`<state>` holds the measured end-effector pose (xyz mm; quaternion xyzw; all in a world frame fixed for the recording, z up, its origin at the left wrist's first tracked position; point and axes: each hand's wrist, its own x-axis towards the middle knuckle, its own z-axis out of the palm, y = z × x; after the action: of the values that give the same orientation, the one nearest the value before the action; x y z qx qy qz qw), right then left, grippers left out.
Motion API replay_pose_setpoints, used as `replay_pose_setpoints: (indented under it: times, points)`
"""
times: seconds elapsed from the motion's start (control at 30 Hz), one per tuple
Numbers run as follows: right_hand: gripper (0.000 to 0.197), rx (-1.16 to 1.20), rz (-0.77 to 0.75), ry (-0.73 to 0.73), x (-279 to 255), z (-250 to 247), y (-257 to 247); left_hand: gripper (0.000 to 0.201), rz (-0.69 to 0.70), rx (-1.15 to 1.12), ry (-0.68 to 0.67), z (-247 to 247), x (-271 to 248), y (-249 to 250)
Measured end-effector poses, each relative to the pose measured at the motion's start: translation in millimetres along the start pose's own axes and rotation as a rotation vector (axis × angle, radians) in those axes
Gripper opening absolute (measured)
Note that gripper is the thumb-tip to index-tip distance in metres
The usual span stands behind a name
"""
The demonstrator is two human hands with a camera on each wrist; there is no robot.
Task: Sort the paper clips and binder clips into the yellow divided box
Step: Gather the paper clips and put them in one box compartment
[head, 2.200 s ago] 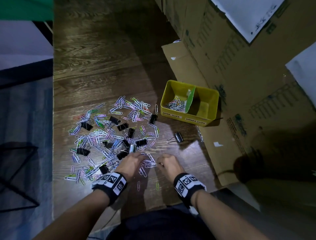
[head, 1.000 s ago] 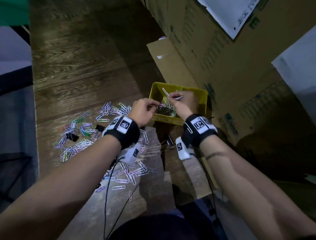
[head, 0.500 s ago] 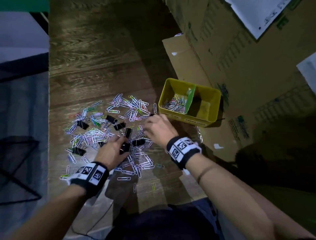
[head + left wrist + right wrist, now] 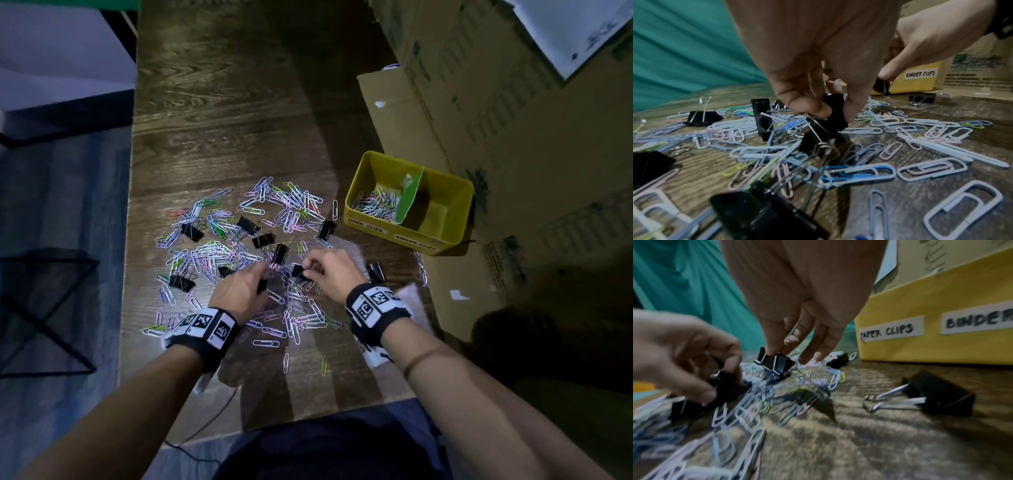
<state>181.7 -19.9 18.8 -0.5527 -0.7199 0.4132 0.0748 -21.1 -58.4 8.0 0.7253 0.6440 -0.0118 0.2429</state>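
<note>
My left hand (image 4: 241,291) hides most of the binder clip (image 4: 835,112) its fingers (image 4: 807,107) pinch. My right hand (image 4: 330,274) pinches another clip (image 4: 777,365) just beyond, amid paper clips (image 4: 212,253) on the table (image 4: 222,120). The box (image 4: 442,240) sits farther right.

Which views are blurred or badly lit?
Head: dim, sharp, one bright patch on the paper clips. Left wrist: mostly sharp, near binder clip defocused. Right wrist: motion-smeared, worst around the left hand; yellow box labels still readable.
</note>
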Motion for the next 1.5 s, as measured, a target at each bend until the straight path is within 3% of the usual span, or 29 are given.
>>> replay_pose_setpoints:
  times: [0.1,0.17,0.23,0.4,0.5,0.6,0.7,0.83,0.93,1.13,1.23,1.37,1.43,1.5]
  points:
    - [0.006,0.067,-0.060,0.009,-11.4,-20.2,5.5,0.031,-0.040,-0.017,0.000,-5.6,-0.3,-3.3]
    - [0.007,0.076,-0.087,-0.003,-20.2,-29.6,10.1,0.030,-0.016,-0.061,0.082,-11.4,-0.1,8.2]
    - [0.007,0.098,-0.098,-0.009,-28.4,-35.1,13.4,0.032,0.036,-0.242,0.136,-20.8,0.5,33.0]
    - [0.006,0.150,-0.201,0.050,-39.5,-39.6,17.3,0.032,0.116,-0.726,-0.097,-28.3,12.5,77.2]
    - [0.007,0.163,-0.216,0.083,-43.9,-43.5,20.4,0.019,0.018,-1.043,-0.152,-25.7,18.7,87.9]
    - [0.009,0.157,-0.207,0.084,-47.9,-46.2,25.0,0.021,-0.012,-1.120,-0.219,-25.5,25.0,85.4]
    - [0.010,0.138,-0.175,0.047,-49.8,-47.5,30.6,0.014,0.012,-0.971,-0.226,-23.0,32.9,76.0]
    - [0.009,0.129,-0.174,0.073,-50.7,-49.5,33.2,0.008,-0.010,-0.818,-0.091,-21.3,41.5,76.3]
    - [0.010,0.165,-0.081,0.116,-50.4,-52.6,39.4,0.009,-0.010,-0.806,-0.022,-23.5,47.4,77.7]
    - [0.017,0.111,0.185,0.323,-49.5,-57.5,63.2,0.005,-0.030,-0.729,-0.148,-12.6,48.1,60.3]
    - [0.017,-0.016,0.277,0.428,-46.3,-57.3,71.9,0.005,0.053,-0.513,-0.192,-5.2,51.6,52.6]
    - [0.019,-0.073,0.394,0.366,-39.8,-51.1,80.1,0.026,0.329,-0.125,-0.050,2.5,68.2,53.3]
    - [0.026,-0.035,0.436,0.335,-38.4,-47.6,81.1,0.039,0.415,0.000,-0.085,8.4,76.0,60.1]
    - [0.038,-0.018,0.432,0.357,-41.4,-43.4,79.5,0.048,0.409,0.165,-0.174,16.0,78.7,66.9]
